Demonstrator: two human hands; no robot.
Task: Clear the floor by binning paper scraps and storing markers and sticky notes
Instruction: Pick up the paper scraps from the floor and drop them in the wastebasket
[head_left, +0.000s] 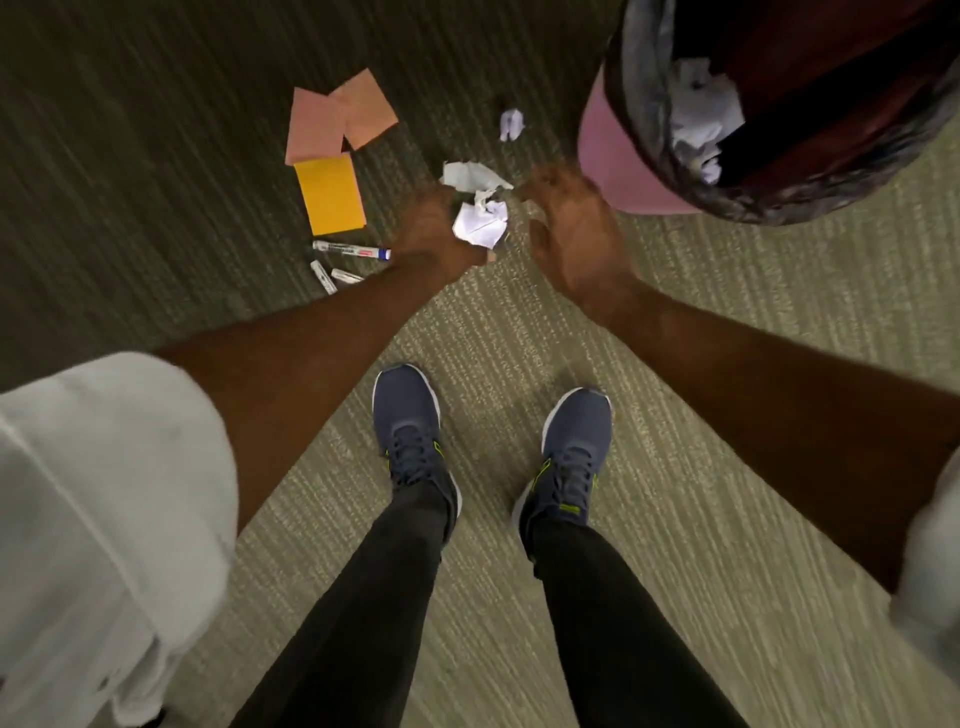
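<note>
Our left hand (431, 228) clamps a crumpled white paper scrap (480, 221) – our right hand (571, 234), fingers spread and empty, hovers beside the lined pink bin (613, 156) for dropping.

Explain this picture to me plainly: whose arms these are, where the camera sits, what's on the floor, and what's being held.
There is no machine here. One camera, worn on a person's head, looks down at their own arms, legs and shoes. The left hand grips a crumpled white paper; the right hand is open beside it, holding nothing. On the carpet lie two pink sticky notes, an orange pad, three markers, and more paper scraps. At top right stands a bin with a dark liner, with crumpled paper already inside.
</note>
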